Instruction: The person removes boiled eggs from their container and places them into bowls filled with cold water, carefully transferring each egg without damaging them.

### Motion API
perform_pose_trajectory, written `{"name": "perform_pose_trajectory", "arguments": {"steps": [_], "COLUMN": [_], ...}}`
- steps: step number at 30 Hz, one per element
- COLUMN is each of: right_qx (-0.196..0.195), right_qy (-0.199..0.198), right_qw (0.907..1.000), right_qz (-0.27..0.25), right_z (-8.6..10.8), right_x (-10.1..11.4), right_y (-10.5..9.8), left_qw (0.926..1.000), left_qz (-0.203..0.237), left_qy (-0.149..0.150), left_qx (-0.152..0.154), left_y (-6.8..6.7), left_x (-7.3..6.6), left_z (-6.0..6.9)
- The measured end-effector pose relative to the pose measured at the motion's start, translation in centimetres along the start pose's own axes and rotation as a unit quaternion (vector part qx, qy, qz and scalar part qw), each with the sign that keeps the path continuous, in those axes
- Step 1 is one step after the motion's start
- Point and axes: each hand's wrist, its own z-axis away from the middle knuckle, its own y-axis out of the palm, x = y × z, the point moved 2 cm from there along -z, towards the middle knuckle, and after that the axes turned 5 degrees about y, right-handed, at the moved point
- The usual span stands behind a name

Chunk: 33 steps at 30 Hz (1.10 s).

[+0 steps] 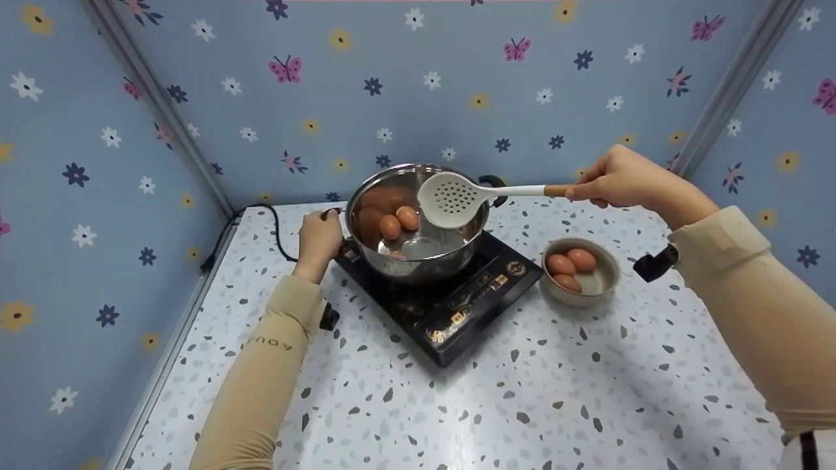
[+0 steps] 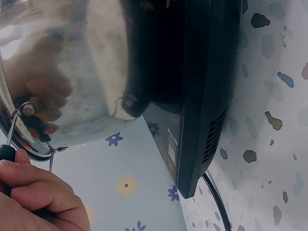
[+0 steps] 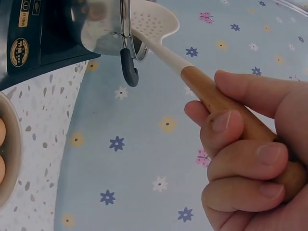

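A steel pot (image 1: 424,264) stands on a black induction cooker (image 1: 470,313), with brown eggs (image 1: 398,223) inside it near its left side. My left hand (image 1: 320,236) grips the pot's left black handle; in the left wrist view the fingers (image 2: 43,190) curl round it. My right hand (image 1: 624,177) holds a white slotted spoon (image 1: 450,199) by its wooden handle (image 3: 226,103). The spoon's perforated head is over the right part of the pot, with nothing on it. To the right, a beige bowl (image 1: 604,287) holds three brown eggs (image 1: 580,260).
A speckled white table (image 1: 418,405) carries everything. Behind it rises a blue flowered wall panel (image 1: 418,85), with side panels left and right. A black power cord (image 1: 275,225) runs from behind the cooker to the left wall.
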Motion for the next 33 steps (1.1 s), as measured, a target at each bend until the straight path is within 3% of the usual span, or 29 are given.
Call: {"name": "perform_pose_trajectory", "arguments": {"steps": [12,20,33], "right_qx": [0.022,0.026,0.113], "right_qy": [-0.018,-0.051,-0.057], "right_qw": [0.9955,0.9841,0.9751], "right_qz": [0.090,0.168,0.182], "right_z": [-1.4,-2.0,-2.7], "right_x": [3.5,5.8,7.6], "right_y": [0.3,0.9,0.3], "left_qw": [1.0000,1.0000,0.9999], "left_qz": [0.001,-0.004,0.016], "left_qy": [-0.003,-0.003,0.000], "left_qx": [0.000,-0.002,0.001], "left_y": [0.0,-0.1,0.1], "left_x": [0.1,0.1,0.0], "left_z": [0.1,0.2,0.2]}}
